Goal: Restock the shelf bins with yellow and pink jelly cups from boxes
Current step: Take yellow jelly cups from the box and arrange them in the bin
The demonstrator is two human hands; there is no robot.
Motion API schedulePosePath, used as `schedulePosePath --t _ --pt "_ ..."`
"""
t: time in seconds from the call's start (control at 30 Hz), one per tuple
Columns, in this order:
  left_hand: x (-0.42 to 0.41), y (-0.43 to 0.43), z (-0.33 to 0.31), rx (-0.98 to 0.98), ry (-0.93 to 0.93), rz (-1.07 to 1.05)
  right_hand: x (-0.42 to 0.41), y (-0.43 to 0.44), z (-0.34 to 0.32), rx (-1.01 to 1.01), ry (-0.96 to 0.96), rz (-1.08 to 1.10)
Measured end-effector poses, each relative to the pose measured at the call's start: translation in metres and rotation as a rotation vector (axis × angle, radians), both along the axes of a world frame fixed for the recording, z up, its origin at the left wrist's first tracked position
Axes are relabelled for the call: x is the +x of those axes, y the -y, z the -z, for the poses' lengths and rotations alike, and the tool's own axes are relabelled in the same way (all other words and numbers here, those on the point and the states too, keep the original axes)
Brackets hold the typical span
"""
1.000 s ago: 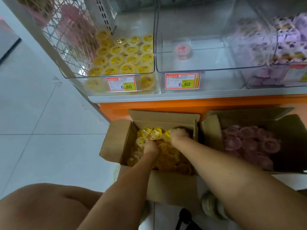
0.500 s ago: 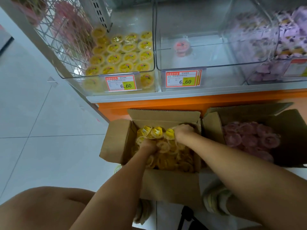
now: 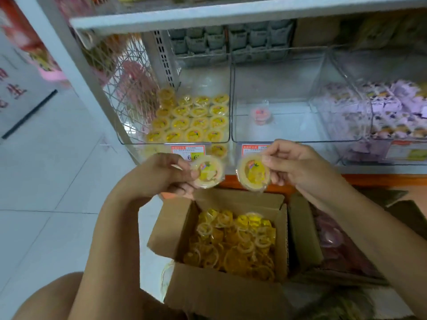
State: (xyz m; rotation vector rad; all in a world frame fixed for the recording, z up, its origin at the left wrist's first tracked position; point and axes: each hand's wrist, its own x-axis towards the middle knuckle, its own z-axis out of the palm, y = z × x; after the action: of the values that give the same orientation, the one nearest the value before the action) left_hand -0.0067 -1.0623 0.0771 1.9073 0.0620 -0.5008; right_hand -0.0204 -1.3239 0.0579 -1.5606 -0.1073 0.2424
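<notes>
My left hand (image 3: 161, 174) pinches a yellow jelly cup (image 3: 208, 172) in front of the shelf edge. My right hand (image 3: 298, 162) pinches a second yellow jelly cup (image 3: 253, 174) beside it. Both cups hang above an open cardboard box (image 3: 221, 294) full of yellow cups (image 3: 235, 245) on the floor. A clear bin (image 3: 175, 140) on the shelf holds rows of yellow cups (image 3: 191, 121). The clear bin to its right (image 3: 295, 140) holds one pink cup (image 3: 261, 115). A second box (image 3: 302, 229) with pink cups (image 3: 335, 241) stands at the right, partly behind my right arm.
A bin of purple packets (image 3: 392, 112) stands at the far right of the shelf. Price tags (image 3: 188, 151) hang on the bin fronts. A wire rack (image 3: 129, 88) closes the shelf's left side. White tiled floor (image 3: 46, 181) lies at the left. My knee (image 3: 50, 299) is at lower left.
Both hands have come up out of the yellow box, each holding a yellow cup, and now hover in front of the bins. The view has tilted up.
</notes>
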Motion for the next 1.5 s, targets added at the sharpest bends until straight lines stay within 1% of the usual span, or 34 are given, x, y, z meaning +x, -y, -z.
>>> schedulePosePath --t 0.1,0.2,0.33,0.47,0.53,0.63,0.73,0.87,0.9,1.0,1.07,1.13,1.2,1.27,1.3,1.37,1.4,1.43,1.5 --pt "0.021 -0.007 -0.022 -0.07 0.152 -0.154 0.023 -0.02 -0.027 -0.073 0.122 0.046" --pt "0.06 -0.015 -0.024 -0.062 0.242 -0.294 0.061 -0.042 -0.048 -0.197 0.183 0.083" --pt "0.116 -0.022 -0.009 -0.008 0.261 -0.435 0.13 -0.069 -0.05 -0.447 0.242 0.186" --pt "0.175 -0.033 0.011 0.102 0.26 -0.507 0.192 -0.098 -0.052 -0.775 0.232 0.252" --pt "0.201 -0.037 0.017 0.147 0.283 -0.521 0.217 -0.116 -0.055 -0.843 0.223 0.323" --pt "0.232 -0.035 0.021 0.219 0.347 -0.502 0.253 -0.134 -0.05 -0.771 0.146 0.45" --pt "0.257 -0.029 0.023 0.368 0.418 -0.42 0.279 -0.145 -0.035 -0.777 0.001 0.439" --pt "0.286 -0.026 0.038 0.537 0.4 -0.305 0.299 -0.148 -0.011 -0.641 -0.225 0.432" --pt "0.291 -0.026 0.04 0.559 0.401 -0.303 0.304 -0.149 -0.006 -0.628 -0.257 0.431" --pt "0.299 -0.025 0.043 0.636 0.415 -0.318 0.312 -0.154 0.0 -0.67 -0.258 0.411" --pt "0.301 -0.026 0.047 0.682 0.458 -0.326 0.311 -0.155 -0.002 -0.681 -0.315 0.397" --pt "0.299 -0.029 0.05 0.714 0.483 -0.326 0.313 -0.15 0.001 -0.607 -0.413 0.389" --pt "0.302 -0.031 0.054 0.716 0.474 -0.323 0.315 -0.149 0.001 -0.469 -0.509 0.349" --pt "0.302 -0.032 0.055 0.677 0.471 -0.317 0.313 -0.147 0.002 -0.419 -0.551 0.343" --pt "0.301 -0.034 0.055 0.657 0.475 -0.319 0.311 -0.148 0.0 -0.428 -0.55 0.345" --pt "0.293 -0.036 0.052 0.641 0.491 -0.322 0.305 -0.153 -0.007 -0.543 -0.403 0.317" --pt "0.284 -0.035 0.047 0.644 0.508 -0.314 0.297 -0.155 -0.014 -0.644 -0.302 0.306" --pt "0.272 -0.033 0.04 0.651 0.534 -0.299 0.285 -0.154 -0.023 -0.801 -0.199 0.29" --pt "0.237 -0.028 0.02 0.648 0.599 -0.217 0.25 -0.151 -0.043 -1.11 0.052 0.143"
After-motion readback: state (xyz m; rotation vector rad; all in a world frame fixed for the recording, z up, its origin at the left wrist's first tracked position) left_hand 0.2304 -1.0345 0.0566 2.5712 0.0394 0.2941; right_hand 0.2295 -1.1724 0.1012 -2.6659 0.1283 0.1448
